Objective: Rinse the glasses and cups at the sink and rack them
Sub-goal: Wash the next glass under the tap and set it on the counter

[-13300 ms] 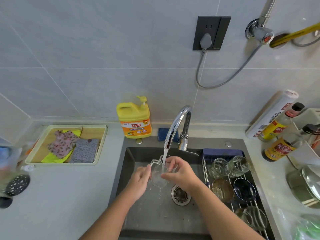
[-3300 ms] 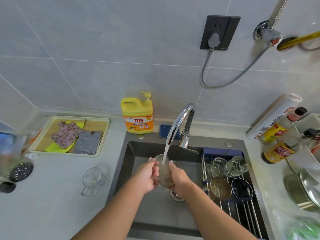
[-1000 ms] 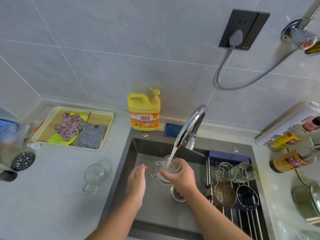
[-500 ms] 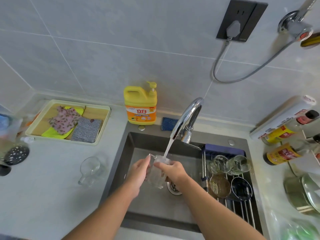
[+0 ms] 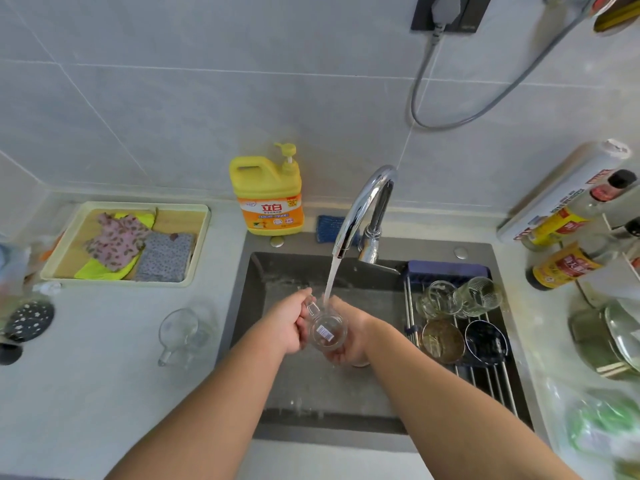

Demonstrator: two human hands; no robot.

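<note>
Both the left hand [image 5: 286, 323] and right hand [image 5: 351, 342] grip the glass mug [image 5: 327, 333] sideways, base toward camera

The light grey countertop [image 5: 104, 375] has the sink [image 5: 252, 306] set in it. Near the back left corner is a pale tray [image 5: 114, 283]. A yellow dish soap jug [image 5: 268, 202] stands at the back edge. A clear handled cup [image 5: 183, 336] lies on its side just left of the sink. On the right side are a sauce bottle [image 5: 568, 265] and a steel pot [image 5: 602, 344].
</note>
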